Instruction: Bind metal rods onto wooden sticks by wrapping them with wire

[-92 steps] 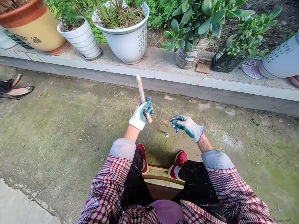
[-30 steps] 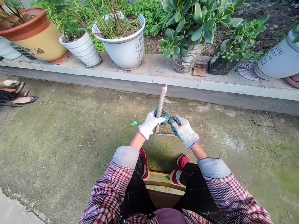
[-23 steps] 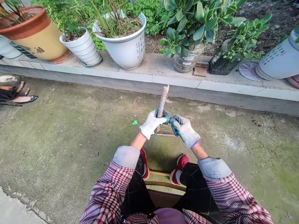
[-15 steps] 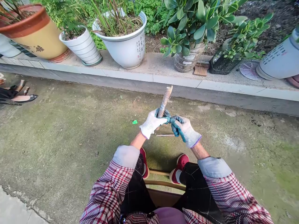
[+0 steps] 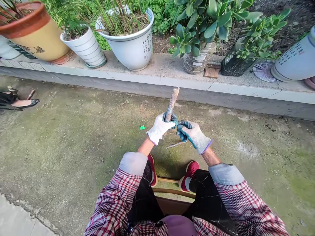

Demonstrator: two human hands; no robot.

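My left hand [image 5: 161, 127], in a white glove with dark green palm and fingers, is closed around a short, thick brown stick [image 5: 172, 104]. The stick stands tilted up out of the fist, and thin strands or wire seem to run along it. Close beside it, my right hand [image 5: 190, 132], gloved alike, has its fingers pinched at the left fingertips. A thin rod [image 5: 174, 145] juts out to the left from under the right hand; its kind and its other end are hidden by the fingers.
Beyond the hands runs a low ledge [image 5: 159, 80] with several potted plants, among them a white pot [image 5: 133, 52]. A green scrap [image 5: 142, 127] lies on the concrete ground [image 5: 73, 147]. At far left shows another person's shoe [image 5: 33, 103].
Both hands have shifted very slightly left and up with the stick. The thin rod under the right hand has swung from nearly level to slanting, its left end lower.
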